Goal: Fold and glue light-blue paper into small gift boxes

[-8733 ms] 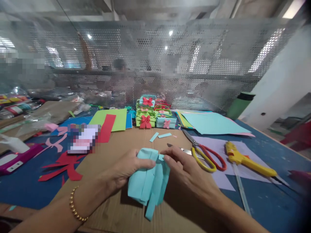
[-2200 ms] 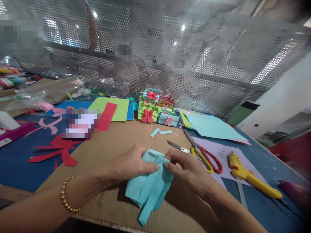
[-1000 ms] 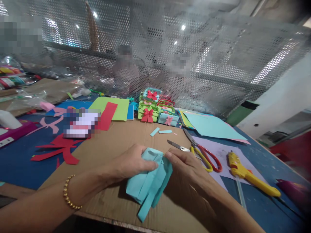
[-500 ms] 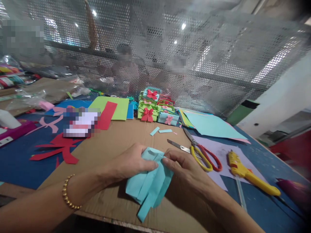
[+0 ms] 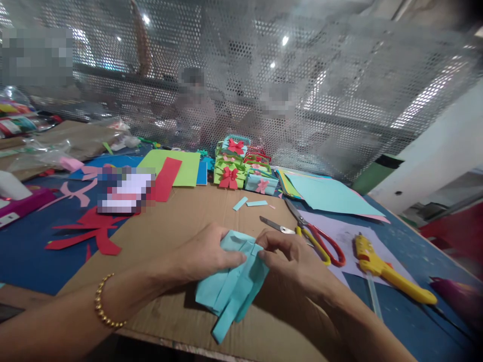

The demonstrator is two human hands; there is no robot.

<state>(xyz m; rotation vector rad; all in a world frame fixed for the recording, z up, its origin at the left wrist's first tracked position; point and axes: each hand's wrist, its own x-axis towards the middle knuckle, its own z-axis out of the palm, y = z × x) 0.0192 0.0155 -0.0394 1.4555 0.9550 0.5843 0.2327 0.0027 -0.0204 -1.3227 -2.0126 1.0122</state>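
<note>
A folded light-blue paper piece [image 5: 231,289] with pleats and a hanging strip lies on a brown cardboard sheet [image 5: 162,226]. My left hand [image 5: 204,254], with a gold bead bracelet [image 5: 101,309] on its wrist, presses down and pinches the paper's upper left part. My right hand [image 5: 290,261] pinches the paper's top edge from the right, fingers curled. The fingertips of both hands nearly meet over the fold.
Red-and-yellow scissors [image 5: 311,239] and a yellow glue gun [image 5: 385,271] lie to the right. Small paper baskets with bows [image 5: 237,173], coloured paper sheets [image 5: 328,196], red cut-outs [image 5: 94,234] and two blue strips [image 5: 247,203] lie around. A perforated metal screen [image 5: 302,90] stands behind, people beyond it.
My hands have stayed on the blue paper. The right fingers have shifted slightly along its top edge, and the view has moved a little.
</note>
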